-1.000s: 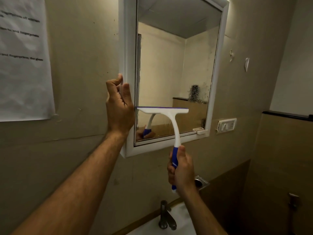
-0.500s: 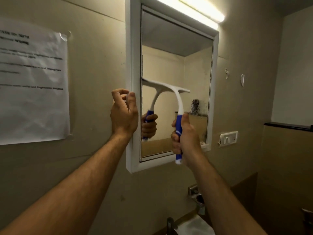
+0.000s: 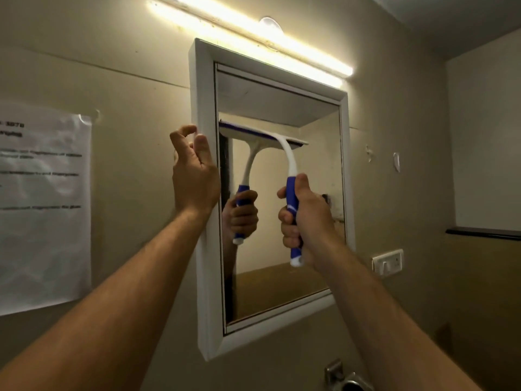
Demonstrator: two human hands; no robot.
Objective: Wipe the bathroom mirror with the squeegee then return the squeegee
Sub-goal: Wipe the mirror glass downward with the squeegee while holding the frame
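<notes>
Bathroom wall: right hand [image 3: 307, 221] grips squeegee [image 3: 284, 153] high on mirror [image 3: 318, 170]; left hand [image 3: 194, 176] steadies frame [image 3: 201, 88]. Wiping underway; next, probably a firm downward pull.

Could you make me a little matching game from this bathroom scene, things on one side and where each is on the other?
Things:
1. squeegee
2. left hand
3. tube light
4. paper sheet

Places:
A. above the mirror
B. on the wall left of the mirror
C. gripped in the right hand
D. at the mirror frame's left edge

Pairs: 1-C, 2-D, 3-A, 4-B
</notes>
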